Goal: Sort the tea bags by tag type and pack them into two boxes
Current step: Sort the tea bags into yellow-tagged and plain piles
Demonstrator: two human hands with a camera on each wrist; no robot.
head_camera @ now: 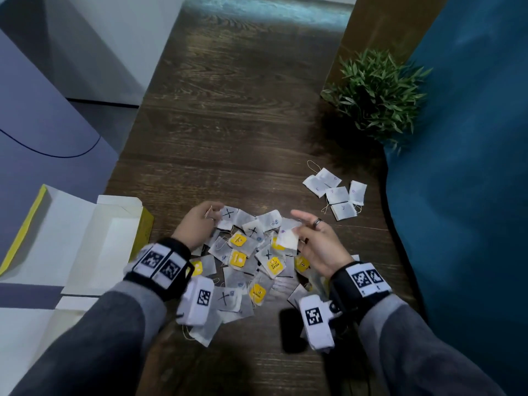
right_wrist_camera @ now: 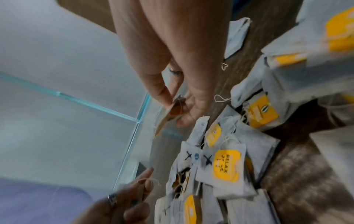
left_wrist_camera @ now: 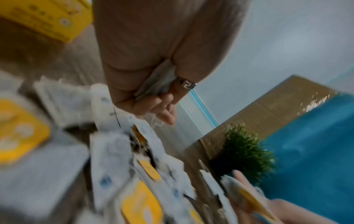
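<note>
A loose pile of tea bags (head_camera: 251, 264) lies on the dark wooden table (head_camera: 243, 124). Some carry yellow tags, some black X marks or small blue dots. My left hand (head_camera: 200, 224) is at the pile's far left edge, and the left wrist view shows its curled fingers (left_wrist_camera: 153, 103) gripping a greyish tea bag (left_wrist_camera: 159, 81). At the pile's right side my right hand (head_camera: 303, 232) pinches a white tea bag (head_camera: 288, 238) between thumb and fingers, seen edge-on as the held bag (right_wrist_camera: 168, 116). Several white bags with purple marks form a sorted group (head_camera: 337, 192) at the back right.
An open yellow-and-white box (head_camera: 85, 238) lies at the table's left edge, its flaps spread; its yellow side (left_wrist_camera: 47, 19) shows in the left wrist view. A potted green plant (head_camera: 377, 95) stands at the back right. Blue fabric (head_camera: 463, 195) borders the table's right side.
</note>
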